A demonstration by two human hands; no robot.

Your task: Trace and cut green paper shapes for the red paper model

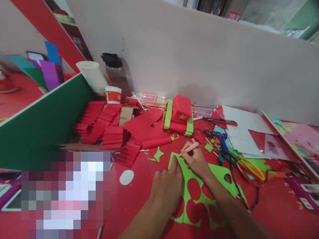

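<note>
My right hand (197, 162) grips a pale pink pen (191, 147), its tip down at the upper edge of a bright green sheet (218, 171). Several round holes are cut through this sheet, and red shows through them. My left hand (165, 186) lies on the sheet's left part, fingers stretched toward the pen tip; what is under them is hidden. A white paper oval (126, 177) rests on the red table left of that hand. Beyond my hands are a small green scrap (158, 154) and a red roll (157, 142).
Behind stands a red and green model (181, 111). Pleated red paper (96, 124) is stacked left, near paper cups (93, 76) and a bottle (116, 71). A blue glue gun (223, 141), yellow-handled scissors (253, 167) and white sheets (240, 136) lie right. A green partition (47, 129) borders the left.
</note>
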